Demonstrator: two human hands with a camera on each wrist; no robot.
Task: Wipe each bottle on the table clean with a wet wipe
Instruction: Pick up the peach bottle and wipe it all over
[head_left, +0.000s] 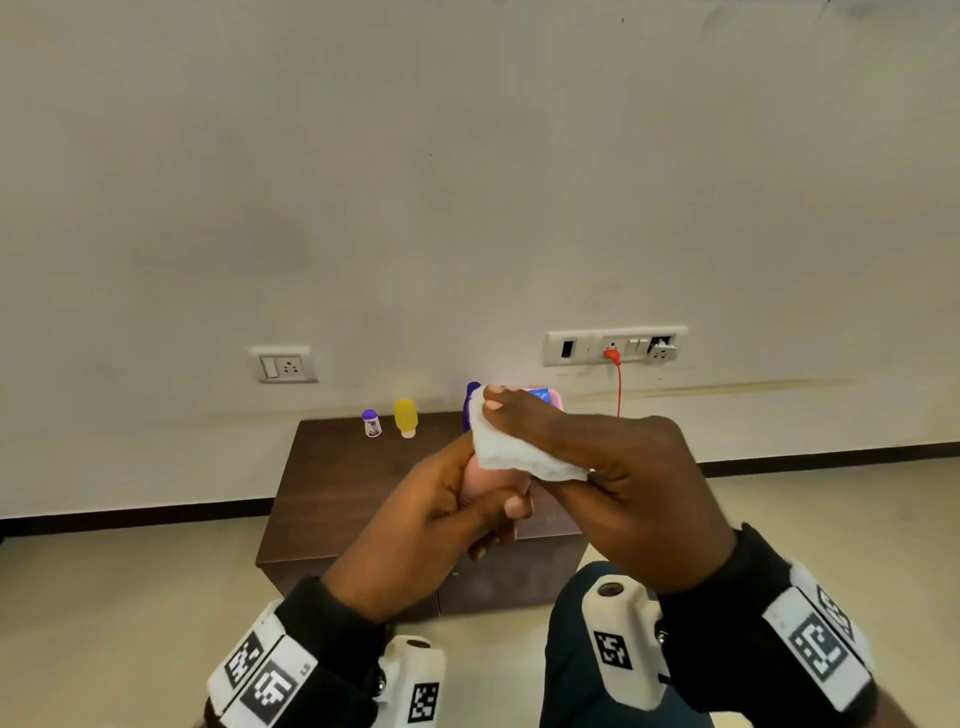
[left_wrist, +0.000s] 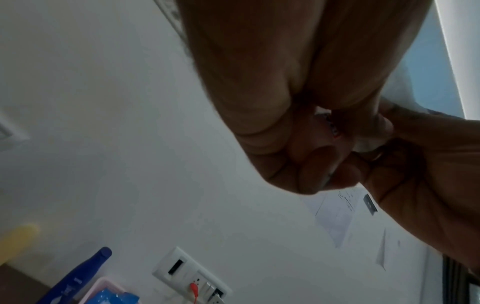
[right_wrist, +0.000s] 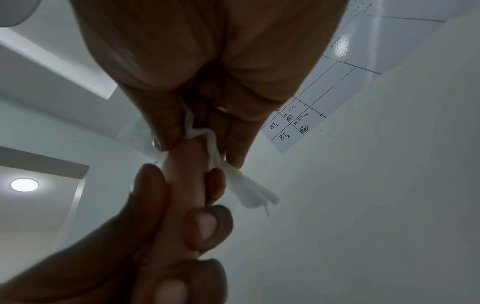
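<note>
My left hand (head_left: 467, 499) grips a pale pink bottle (head_left: 480, 480) above the table, fingers curled round its lower part. My right hand (head_left: 561, 441) holds a white wet wipe (head_left: 514, 447) wrapped over the bottle's upper part, which the wipe hides. In the right wrist view the pink bottle (right_wrist: 182, 174) runs between both hands, the wipe (right_wrist: 244, 185) trailing off to the right. A small white bottle with a purple cap (head_left: 371, 423), a yellow bottle (head_left: 405, 417) and a dark blue bottle (head_left: 471, 395) stand at the table's far edge.
The dark brown table (head_left: 337, 483) stands against a white wall. A pink wipes pack (head_left: 545, 397) sits behind my right hand. A red cable (head_left: 618, 384) hangs from the wall socket panel (head_left: 615, 345). My knee (head_left: 571, 649) is at the lower right.
</note>
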